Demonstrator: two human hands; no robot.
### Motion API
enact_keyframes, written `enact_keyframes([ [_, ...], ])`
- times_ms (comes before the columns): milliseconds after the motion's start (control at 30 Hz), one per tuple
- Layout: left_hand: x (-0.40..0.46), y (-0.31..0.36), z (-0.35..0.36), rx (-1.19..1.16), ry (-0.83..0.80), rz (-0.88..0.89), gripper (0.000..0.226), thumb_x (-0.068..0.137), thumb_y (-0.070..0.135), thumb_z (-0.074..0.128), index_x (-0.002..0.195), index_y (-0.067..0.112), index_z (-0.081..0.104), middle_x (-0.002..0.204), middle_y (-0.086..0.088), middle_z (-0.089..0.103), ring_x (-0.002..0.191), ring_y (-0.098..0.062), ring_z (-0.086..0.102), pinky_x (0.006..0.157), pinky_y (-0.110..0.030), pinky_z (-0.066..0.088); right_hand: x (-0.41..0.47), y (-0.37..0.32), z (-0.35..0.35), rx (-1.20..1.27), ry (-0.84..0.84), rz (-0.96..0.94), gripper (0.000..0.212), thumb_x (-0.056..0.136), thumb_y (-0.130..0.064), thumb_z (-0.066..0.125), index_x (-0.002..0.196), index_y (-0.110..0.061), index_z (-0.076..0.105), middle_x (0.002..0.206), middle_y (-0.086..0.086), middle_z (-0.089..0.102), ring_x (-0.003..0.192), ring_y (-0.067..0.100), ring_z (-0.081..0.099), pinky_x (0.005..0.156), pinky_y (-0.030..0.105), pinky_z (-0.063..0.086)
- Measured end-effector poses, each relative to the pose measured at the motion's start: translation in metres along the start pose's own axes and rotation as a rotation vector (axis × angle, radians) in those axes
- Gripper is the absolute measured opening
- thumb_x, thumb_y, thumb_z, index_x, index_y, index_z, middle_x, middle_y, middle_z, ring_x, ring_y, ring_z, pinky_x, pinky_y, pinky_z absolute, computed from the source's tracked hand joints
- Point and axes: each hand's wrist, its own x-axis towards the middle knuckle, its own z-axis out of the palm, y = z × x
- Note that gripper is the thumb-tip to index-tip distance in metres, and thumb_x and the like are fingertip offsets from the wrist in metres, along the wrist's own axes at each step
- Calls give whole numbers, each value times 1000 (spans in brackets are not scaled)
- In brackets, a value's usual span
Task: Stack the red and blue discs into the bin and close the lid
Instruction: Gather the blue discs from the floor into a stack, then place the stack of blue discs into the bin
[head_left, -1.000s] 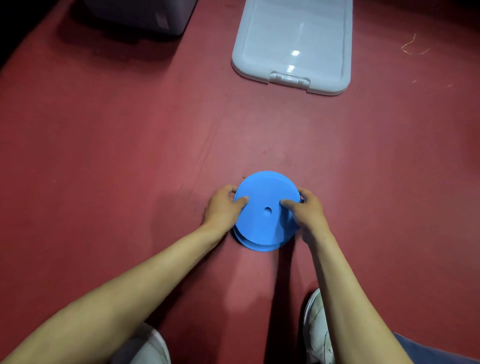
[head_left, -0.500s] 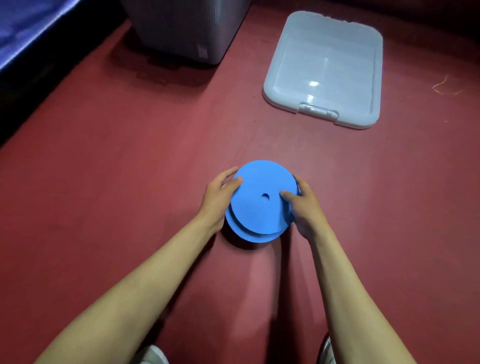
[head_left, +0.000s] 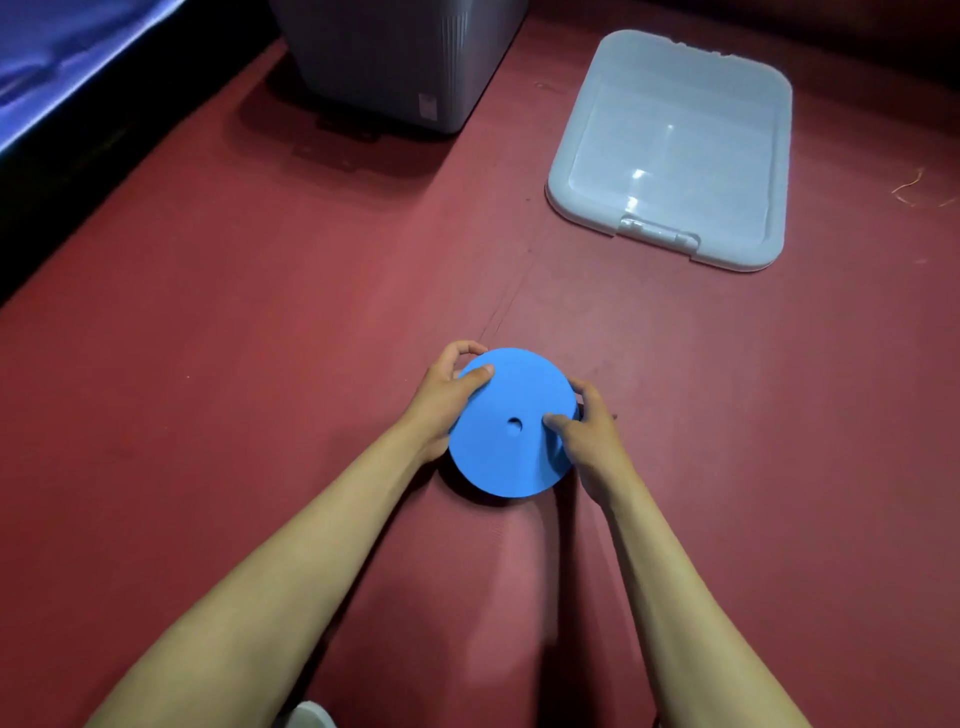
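The blue disc (head_left: 511, 421) sat between 2 hands above the red floor (head_left: 260, 364). The left hand (head_left: 447, 387) gripped its left edge, thumb on top, fingers curled behind. The right hand (head_left: 589, 434) grasped the right edge, thumb beside the centre hole. Bin (head_left: 400, 57) and lid (head_left: 675, 145) lay well beyond.

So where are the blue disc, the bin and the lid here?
blue disc (head_left: 511, 395): head view, on its flat top face.
bin (head_left: 400, 62): head view, on its ribbed grey front wall.
lid (head_left: 670, 140): head view, on its clear middle panel.
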Motion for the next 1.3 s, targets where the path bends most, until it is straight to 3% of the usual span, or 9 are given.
enact_keyframes([
  [100, 5, -1, -3, 62, 2, 47, 33, 96, 11, 54, 123, 28, 62, 118, -4, 67, 96, -18, 67, 82, -34, 58, 0, -1, 3, -66, 20, -42, 68, 85, -5, 58, 145, -28, 36, 133, -10, 50, 117, 12, 51, 101, 32, 43],
  [167, 8, -1, -6, 74, 21, 46, 32, 95, 10, 53, 121, 23, 66, 119, -5, 68, 100, -20, 67, 88, -37, 57, 1, -7, 3, -102, -18, -65, 66, 87, -3, 56, 145, -28, 38, 130, -12, 48, 119, 10, 47, 100, 29, 39],
  [300, 10, -3, -8, 6, 133, 9, 29, 94, 5, 52, 110, 21, 69, 105, -7, 70, 85, -20, 66, 78, -36, 56, 5, -14, 7, -233, -54, -127, 59, 84, -8, 56, 138, -30, 44, 132, -8, 53, 120, 16, 51, 103, 38, 43],
  [433, 12, -8, -14, 45, 150, -30, 24, 94, 10, 54, 110, 18, 70, 112, -11, 69, 84, -20, 67, 78, -38, 57, 6, -13, 9, -296, -68, -131, 51, 85, -9, 56, 132, -25, 47, 120, -5, 56, 110, 20, 55, 95, 39, 48],
  [567, 16, -1, -16, 50, 179, -33, 21, 95, 12, 55, 109, 17, 70, 112, -12, 69, 81, -18, 66, 72, -32, 58, 6, -13, 12, -139, -62, -92, 48, 86, -9, 59, 130, -25, 52, 122, -1, 59, 109, 18, 58, 93, 37, 51],
  [700, 24, 24, -17, 68, 206, 38, 20, 94, 18, 58, 110, 18, 71, 113, -14, 70, 91, -20, 66, 86, -41, 57, 13, -30, 20, 39, 16, -104, 46, 87, -8, 62, 131, -17, 53, 119, 4, 62, 103, 19, 62, 86, 32, 53],
  [867, 27, 68, -23, 31, 168, 95, 31, 91, 9, 59, 121, 15, 66, 99, -3, 70, 78, -12, 66, 71, -25, 55, 27, -74, 23, 143, 50, -120, 34, 87, -10, 64, 121, -9, 61, 110, 10, 69, 90, 22, 68, 70, 32, 56],
  [1100, 30, 128, -31, 68, 175, 160, 34, 88, 3, 59, 119, 18, 64, 107, -8, 65, 76, -15, 65, 62, -23, 55, 37, -135, 35, 161, 26, -167, 31, 85, -11, 63, 115, -13, 66, 109, 9, 72, 93, 27, 69, 76, 39, 58],
  [1300, 30, 185, -40, -63, 204, 143, 32, 89, -1, 55, 114, 17, 64, 103, -9, 66, 79, -22, 64, 70, -33, 56, 35, -196, 51, 173, 79, -155, 22, 83, -14, 68, 104, -8, 69, 102, 13, 73, 90, 30, 70, 79, 44, 58],
])
